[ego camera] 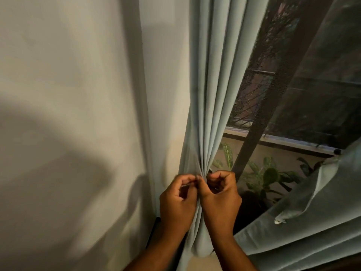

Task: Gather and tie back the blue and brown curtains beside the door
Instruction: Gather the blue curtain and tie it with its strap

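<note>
A pale blue curtain (214, 94) hangs in folds beside the wall and is pinched into a narrow waist at mid-height. My left hand (176, 202) and my right hand (220, 196) meet at that waist, fingers curled around the gathered fabric. A thin light strand shows between my left fingertips; what it is I cannot tell. Below my hands the curtain bulges out again. A dark brown sheer curtain (277, 90) hangs as a slanted strip just to the right of the blue one.
A plain cream wall (68, 94) fills the left half. Right of the curtains, a dark mesh-screened door opening (322, 94) shows potted plants (269, 177) outside. A second pale blue curtain panel (312, 222) drapes across the lower right.
</note>
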